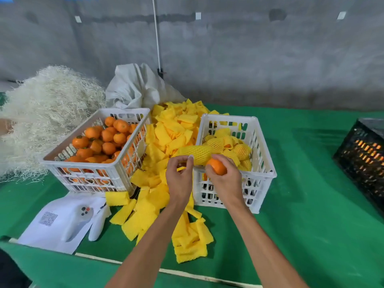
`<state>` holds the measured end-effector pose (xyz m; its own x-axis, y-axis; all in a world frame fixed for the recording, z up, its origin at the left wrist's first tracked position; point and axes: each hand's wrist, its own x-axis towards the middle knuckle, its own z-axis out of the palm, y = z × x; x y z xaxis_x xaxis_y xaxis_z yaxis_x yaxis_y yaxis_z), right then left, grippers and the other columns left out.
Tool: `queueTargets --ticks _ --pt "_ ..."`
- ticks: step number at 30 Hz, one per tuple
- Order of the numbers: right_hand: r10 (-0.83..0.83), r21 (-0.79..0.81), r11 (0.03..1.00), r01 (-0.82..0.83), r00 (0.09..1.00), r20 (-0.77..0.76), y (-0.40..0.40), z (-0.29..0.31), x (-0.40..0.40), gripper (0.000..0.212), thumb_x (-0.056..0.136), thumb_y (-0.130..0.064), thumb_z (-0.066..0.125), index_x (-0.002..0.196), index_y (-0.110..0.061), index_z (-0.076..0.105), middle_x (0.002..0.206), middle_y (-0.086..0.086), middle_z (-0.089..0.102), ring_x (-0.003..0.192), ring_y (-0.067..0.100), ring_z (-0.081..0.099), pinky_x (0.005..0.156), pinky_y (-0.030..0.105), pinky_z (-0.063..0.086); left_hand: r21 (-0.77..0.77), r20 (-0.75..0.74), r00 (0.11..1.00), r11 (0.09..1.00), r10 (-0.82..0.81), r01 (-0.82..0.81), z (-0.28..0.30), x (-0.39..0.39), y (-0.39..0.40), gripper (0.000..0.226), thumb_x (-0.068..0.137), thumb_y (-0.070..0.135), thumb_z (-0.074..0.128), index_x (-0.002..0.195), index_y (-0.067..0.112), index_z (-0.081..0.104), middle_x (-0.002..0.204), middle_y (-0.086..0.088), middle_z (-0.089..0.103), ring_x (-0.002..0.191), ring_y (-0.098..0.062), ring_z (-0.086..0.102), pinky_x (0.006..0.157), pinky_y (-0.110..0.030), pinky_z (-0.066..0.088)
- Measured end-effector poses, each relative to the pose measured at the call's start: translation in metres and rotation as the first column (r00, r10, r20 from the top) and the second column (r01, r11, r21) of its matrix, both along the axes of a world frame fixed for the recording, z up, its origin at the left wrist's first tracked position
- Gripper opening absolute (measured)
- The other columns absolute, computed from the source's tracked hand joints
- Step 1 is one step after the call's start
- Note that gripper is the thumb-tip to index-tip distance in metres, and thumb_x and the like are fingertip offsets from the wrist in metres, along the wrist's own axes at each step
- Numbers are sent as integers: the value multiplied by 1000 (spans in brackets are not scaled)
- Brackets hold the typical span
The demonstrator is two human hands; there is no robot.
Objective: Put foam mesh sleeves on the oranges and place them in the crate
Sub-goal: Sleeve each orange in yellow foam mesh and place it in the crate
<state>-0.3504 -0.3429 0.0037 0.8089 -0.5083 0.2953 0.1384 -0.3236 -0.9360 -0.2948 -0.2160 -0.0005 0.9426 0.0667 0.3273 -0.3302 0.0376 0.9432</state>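
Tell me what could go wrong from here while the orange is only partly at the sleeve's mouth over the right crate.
1. The right hand holds the orange at the mouth of the yellow sleeve, which the left hand pinches at one edge; the mesh might slip or bunch.
2. This happens above the right crate's rim; a dropped orange could land unsleeved among the sleeved fruit.
3. Loose sleeves lie close by and might get dragged.

Crate of bare oranges [97,142] at left, crate of sleeved oranges [234,161] at right, loose sleeves [166,132] heaped between and before them, sack [137,86] behind, another crate [361,156] far right, perhaps also holding fruit.
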Motion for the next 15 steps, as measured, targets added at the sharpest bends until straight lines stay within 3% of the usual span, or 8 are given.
queueTargets --ticks 7,9,12,15 --pt "77 -9 997 -76 995 70 68 9 86 36 92 -35 74 127 -35 66 135 -24 53 119 -9 51 86 13 51 42 -41 999 999 20 -18 -6 91 58 16 98 32 71 94 17 73 99 3 66 96 -26 65 82 -54 56" --pt "74 -8 997 -73 994 76 82 9 115 35 91 -35 74 126 -34 67 133 -26 54 119 -9 51 87 13 51 75 -59 998 997 14 -9 -6 122 70 15 98 30 72 91 17 74 95 3 67 93 -25 65 82 -51 57" --pt "79 -15 997 -78 994 78 101 9 155 35 92 -37 74 126 -36 67 132 -26 55 119 -9 52 87 12 49 135 -40 999 991 -22 28 -3 166 85 14 96 30 74 85 22 77 89 6 71 92 -20 66 85 -31 53" --pt "76 27 997 -77 996 50 116 9 190 40 92 -45 72 130 -43 62 130 -37 52 117 -14 51 83 9 49 110 -124 983 983 -136 149 -3 205 101 15 93 32 76 84 21 80 90 1 74 92 -18 69 81 -36 56"
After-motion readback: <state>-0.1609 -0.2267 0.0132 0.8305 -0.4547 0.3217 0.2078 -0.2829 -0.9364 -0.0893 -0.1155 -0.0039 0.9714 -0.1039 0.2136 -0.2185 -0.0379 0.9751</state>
